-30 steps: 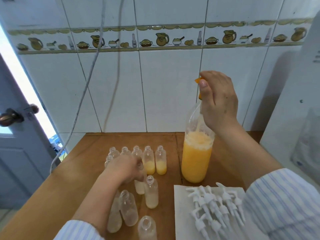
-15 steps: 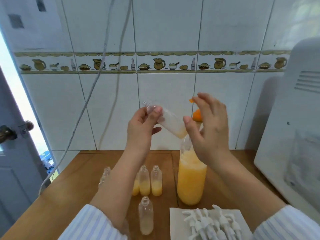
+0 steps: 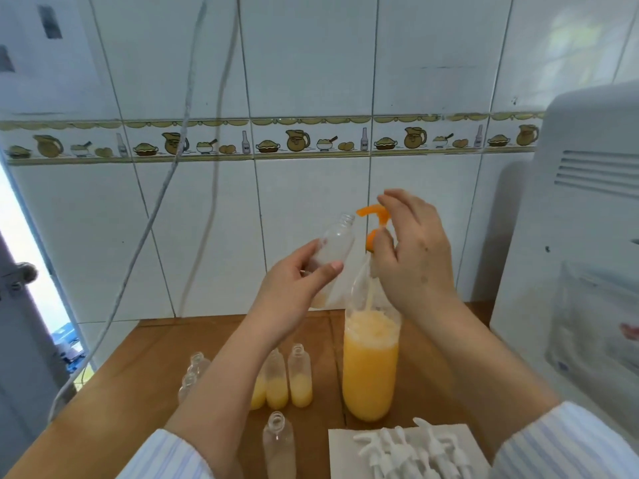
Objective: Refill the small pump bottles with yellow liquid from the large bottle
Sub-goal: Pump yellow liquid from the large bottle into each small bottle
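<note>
A large clear bottle [image 3: 369, 368] of yellow liquid stands on the wooden table [image 3: 145, 368]. Its orange pump head [image 3: 375, 219] is at the top. My right hand [image 3: 411, 257] is curled around the pump and the bottle's neck. My left hand [image 3: 297, 285] grips a small clear bottle [image 3: 337, 240] in the air, tilted, with its open mouth just left of the orange spout. Three small bottles [image 3: 300, 378] partly filled with yellow stand left of the large bottle. Another small bottle [image 3: 278, 444] stands near the front edge.
White pump tops [image 3: 415, 447] lie on a white sheet at the front right. Two small clear bottles [image 3: 193, 375] stand left of my forearm. A white appliance [image 3: 581, 236] fills the right side. Cables [image 3: 166, 188] hang along the tiled wall. A door is at left.
My left hand picked a small bottle off the table, raised it and turned its mouth toward the orange spout. My right hand stayed at the pump.
</note>
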